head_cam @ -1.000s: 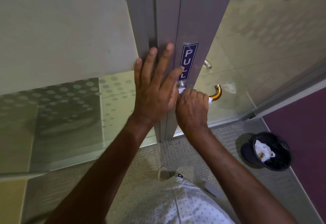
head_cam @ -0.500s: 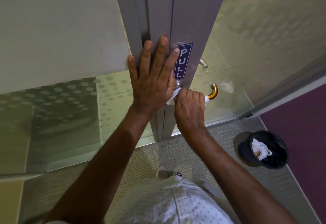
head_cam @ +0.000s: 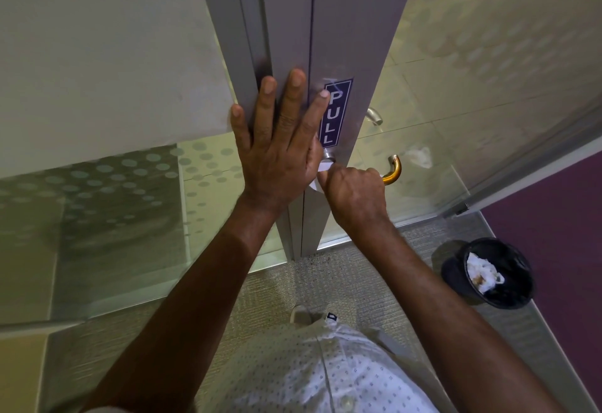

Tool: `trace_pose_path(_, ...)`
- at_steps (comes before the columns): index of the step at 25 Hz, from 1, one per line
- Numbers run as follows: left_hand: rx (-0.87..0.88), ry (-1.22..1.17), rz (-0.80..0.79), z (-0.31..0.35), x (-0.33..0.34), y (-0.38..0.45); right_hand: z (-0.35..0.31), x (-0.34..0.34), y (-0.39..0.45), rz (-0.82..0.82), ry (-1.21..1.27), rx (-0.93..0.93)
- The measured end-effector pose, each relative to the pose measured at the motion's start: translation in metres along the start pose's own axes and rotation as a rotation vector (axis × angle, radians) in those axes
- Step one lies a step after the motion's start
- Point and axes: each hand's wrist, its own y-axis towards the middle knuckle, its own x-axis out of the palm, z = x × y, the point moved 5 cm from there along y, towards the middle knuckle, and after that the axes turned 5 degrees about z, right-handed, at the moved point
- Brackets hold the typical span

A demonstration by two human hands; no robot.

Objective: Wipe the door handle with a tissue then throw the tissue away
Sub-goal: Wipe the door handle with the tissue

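The fingers of the right hand are curled into a fist around the door handle, with a white tissue trapped between palm and metal. Only scraps of the tissue show — a corner poking out by the thumb and a fold below it — and the rest is buried inside the grip. Most of the handle is covered too: its curved golden end sticks out to the right of the knuckles, and a bit of the silver base shows just above the thumb.

The left hand lies flat against the grey door frame, fingers spread wide and holding nothing, the forefinger tip touching the edge of a blue PULL sign. Its thumb cannot be seen from here.

Behind the glass door a second silver handle peeks out past the frame, only partly visible, and a pale smudge on the glass near the golden tip is too faint to identify.

Down on the grey carpet, well to the right of the hands, stands a black bin with crumpled white paper already in it. At the bottom edge the dotted shirt is cut off, and one shoe just shows above it.
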Motion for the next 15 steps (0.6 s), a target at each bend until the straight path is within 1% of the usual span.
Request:
trace_pose_path(2, 0.002, -0.003, 0.002, 0.0, 0.001, 0.0, 0.0, 0.0, -0.001, 0.044, -0.009, 0.015)
trace_pose_path(4, 0.001, -0.009, 0.006, -0.001, 0.002, 0.0, -0.003, 0.0, -0.01, 0.136, 0.056, 0.113)
trace_pose_path(6, 0.0, -0.016, 0.0, -0.001, 0.003, -0.001, -0.007, 0.003, -0.024, 0.188, 0.084, 0.2)
trace_pose_path(11, 0.003, -0.025, 0.004, 0.002, 0.005, -0.002, -0.007, 0.005, -0.02, 0.068, 0.028, 0.197)
trace_pose_path(13, 0.001, -0.018, 0.014, 0.002, 0.004, -0.001, -0.005, 0.001, -0.011, -0.008, 0.022, 0.145)
trace_pose_path(15, -0.004, -0.016, 0.013, 0.0, 0.004, -0.001, -0.004, -0.002, -0.003, -0.072, 0.011, 0.051)
